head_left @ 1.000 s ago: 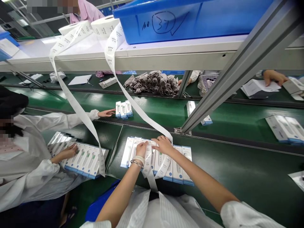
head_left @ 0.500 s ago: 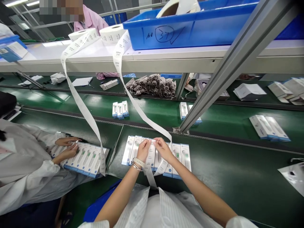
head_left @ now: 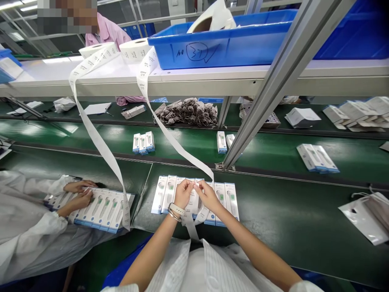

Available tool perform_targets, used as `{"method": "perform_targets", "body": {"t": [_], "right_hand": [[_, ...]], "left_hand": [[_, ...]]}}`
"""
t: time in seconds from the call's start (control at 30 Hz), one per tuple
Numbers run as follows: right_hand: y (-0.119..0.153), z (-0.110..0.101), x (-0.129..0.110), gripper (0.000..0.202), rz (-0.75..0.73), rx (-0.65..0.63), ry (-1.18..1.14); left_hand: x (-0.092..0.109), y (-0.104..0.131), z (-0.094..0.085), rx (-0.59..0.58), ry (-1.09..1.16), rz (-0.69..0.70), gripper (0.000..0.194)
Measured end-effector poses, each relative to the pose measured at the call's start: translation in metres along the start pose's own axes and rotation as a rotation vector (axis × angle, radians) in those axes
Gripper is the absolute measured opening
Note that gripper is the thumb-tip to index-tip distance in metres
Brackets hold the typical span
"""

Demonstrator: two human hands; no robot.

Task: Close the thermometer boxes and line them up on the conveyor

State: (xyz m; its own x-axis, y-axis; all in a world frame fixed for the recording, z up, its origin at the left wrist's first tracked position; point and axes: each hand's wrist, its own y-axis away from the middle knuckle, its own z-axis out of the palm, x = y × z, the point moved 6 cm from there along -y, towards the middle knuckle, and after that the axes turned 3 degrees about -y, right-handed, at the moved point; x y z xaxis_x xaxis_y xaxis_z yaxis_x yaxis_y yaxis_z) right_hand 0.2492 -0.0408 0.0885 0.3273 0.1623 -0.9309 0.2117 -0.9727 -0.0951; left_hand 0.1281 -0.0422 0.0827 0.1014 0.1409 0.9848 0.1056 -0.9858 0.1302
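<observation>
Two hands now meet fingertip to fingertip at the label strip [head_left: 194,198].
Right hand [head_left: 208,196] was spread a second ago; now pinched narrow against the left hand [head_left: 183,194], which grips the strip's upper end. Can't tell if a loose label sits between them. So both hands look tied up at the strip, over the middle of the box row [head_left: 231,202] lying on the green bench. Beyond, the belt boxes [head_left: 317,158] have shifted left relative to the metal post [head_left: 258,109].

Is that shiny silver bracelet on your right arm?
No, the silver bracelet is around the wrist of the left hand, and the right hand wears none.
</observation>
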Motion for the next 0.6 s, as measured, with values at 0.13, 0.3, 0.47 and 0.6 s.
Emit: {"method": "perform_targets", "body": {"t": [0.13,0.3,0.47,0.6], "right_hand": [[-0.002,0.002,0.007,0.038,-0.013,0.011,0.131],[-0.008,0.005,0.025,0.04,-0.004,0.059,0.306],[-0.014,0.0,0.045,0.032,-0.012,0.008,0.445],[-0.018,-0.012,0.059,0.03,-0.02,-0.072,0.563]], "left_hand": [[-0.011,0.0,0.005,0.061,-0.04,-0.05,0.042],[-0.024,-0.001,0.014,0.074,-0.04,-0.103,0.036],[-0.046,-0.014,0.024,0.076,-0.006,-0.219,0.036],[-0.067,-0.023,0.038,0.018,0.071,-0.362,0.034]]}}
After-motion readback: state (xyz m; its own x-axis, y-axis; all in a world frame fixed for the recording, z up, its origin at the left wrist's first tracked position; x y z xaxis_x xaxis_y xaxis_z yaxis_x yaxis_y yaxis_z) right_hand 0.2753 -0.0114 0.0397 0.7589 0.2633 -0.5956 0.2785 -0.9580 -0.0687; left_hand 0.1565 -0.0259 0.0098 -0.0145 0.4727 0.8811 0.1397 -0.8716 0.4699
